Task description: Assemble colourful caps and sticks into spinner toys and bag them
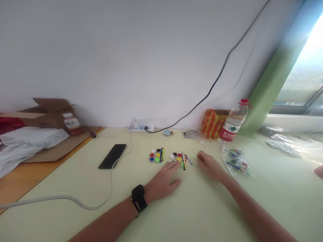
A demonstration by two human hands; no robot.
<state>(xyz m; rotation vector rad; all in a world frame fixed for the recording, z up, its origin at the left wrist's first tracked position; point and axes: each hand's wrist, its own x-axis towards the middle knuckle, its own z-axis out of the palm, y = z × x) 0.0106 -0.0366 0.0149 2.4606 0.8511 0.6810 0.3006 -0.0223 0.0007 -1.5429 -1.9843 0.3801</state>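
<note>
My left hand point(163, 181) lies palm down with its fingers stretched out, the tips over the lower edge of the right group of small coloured discs point(175, 155). Beside those discs lie thin coloured sticks point(184, 159), one white with a dark end, and a blue one askew. To their right, my right hand point(210, 165) is closed in a pinch on a thin green stick point(193, 157) pointing left. Left of the hands sits a second group of discs point(154, 155), in rows, with a bundle of sticks point(162, 155) upright in view alongside.
A black phone point(112, 156) and a white cable point(111, 183) lie to the left. Clear bags of parts point(238, 163) rest right of my right arm. Behind stand a large water bottle point(232, 122), a striped bag point(210, 124) and a power strip point(141, 128). Cardboard point(47, 146) covers the far left.
</note>
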